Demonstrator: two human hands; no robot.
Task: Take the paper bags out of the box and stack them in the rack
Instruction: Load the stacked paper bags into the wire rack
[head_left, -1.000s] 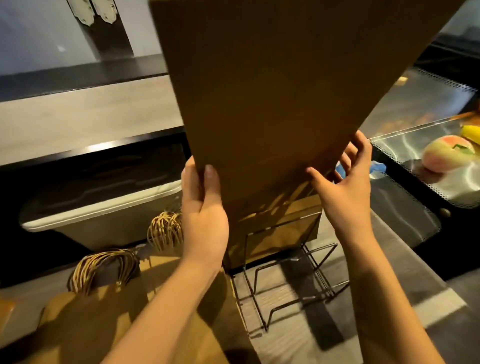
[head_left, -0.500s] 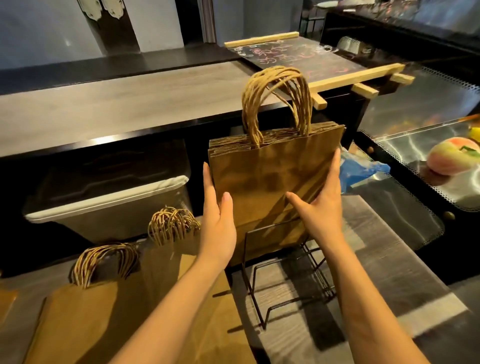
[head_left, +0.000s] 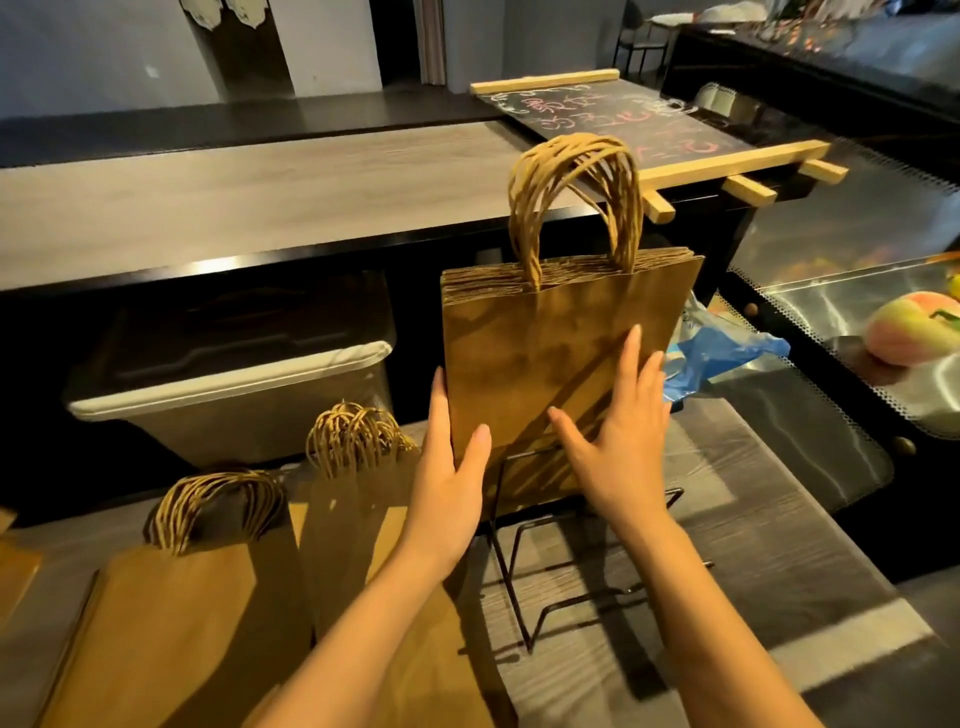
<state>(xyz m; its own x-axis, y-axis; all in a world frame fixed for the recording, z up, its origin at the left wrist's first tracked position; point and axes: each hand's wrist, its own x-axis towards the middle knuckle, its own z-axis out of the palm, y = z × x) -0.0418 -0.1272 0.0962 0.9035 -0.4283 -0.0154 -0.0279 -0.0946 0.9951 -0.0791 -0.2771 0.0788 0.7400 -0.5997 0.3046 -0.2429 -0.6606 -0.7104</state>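
Observation:
A stack of flat brown paper bags (head_left: 550, 332) with twisted paper handles stands upright in the far slot of a black wire rack (head_left: 524, 582) on the counter. My left hand (head_left: 449, 478) lies flat along the stack's left edge, fingers straight, thumb on the front face. My right hand (head_left: 621, 447) presses the front face near the right side with straight, spread fingers. Two more bundles of brown bags (head_left: 182, 587) lie flat at the lower left, the second bundle (head_left: 363, 519) right beside the rack. No box can be made out.
A grey bin with a white rim (head_left: 228, 395) sits under the wooden counter (head_left: 260, 192). A chalkboard sign (head_left: 613, 124) lies behind the bags. Blue plastic (head_left: 722, 353) lies to the right, near a glass display case holding a peach-shaped item (head_left: 909, 332).
The stack came down from a tilted position close to the camera and now stands in the rack. Both hands went from gripping its sides to resting flat; the right hand shifted onto the front face.

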